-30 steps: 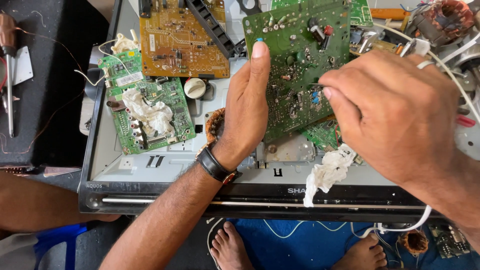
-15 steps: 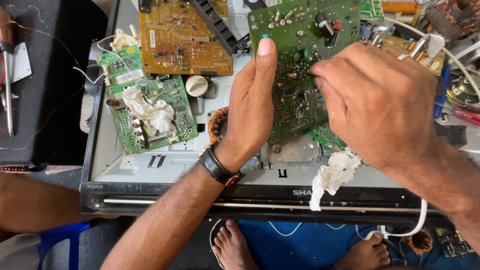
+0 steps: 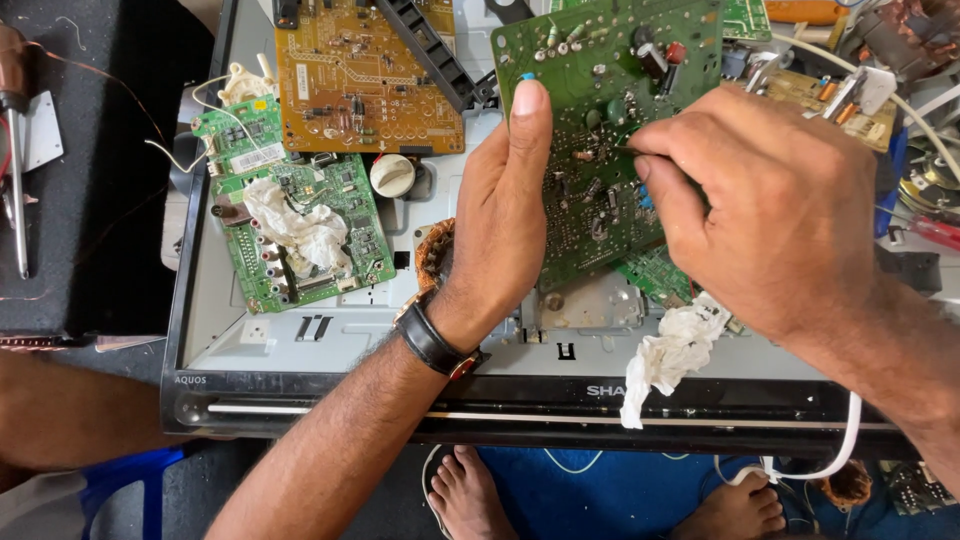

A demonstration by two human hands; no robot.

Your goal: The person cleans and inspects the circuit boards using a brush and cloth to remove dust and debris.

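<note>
From the head camera, we see the large green printed circuit board (image 3: 600, 140) held tilted above the grey metal chassis of an opened flat television (image 3: 330, 340). We judge it light and stiff, yet fragile about its soldered parts, so best gripped by the bare edges. Our left hand (image 3: 500, 220) clasps its left edge, thumb up along the rim. Our right hand (image 3: 770, 210) has its fingers (image 3: 665, 190) pinched tight against the board's face; what they pinch we cannot tell.
</note>
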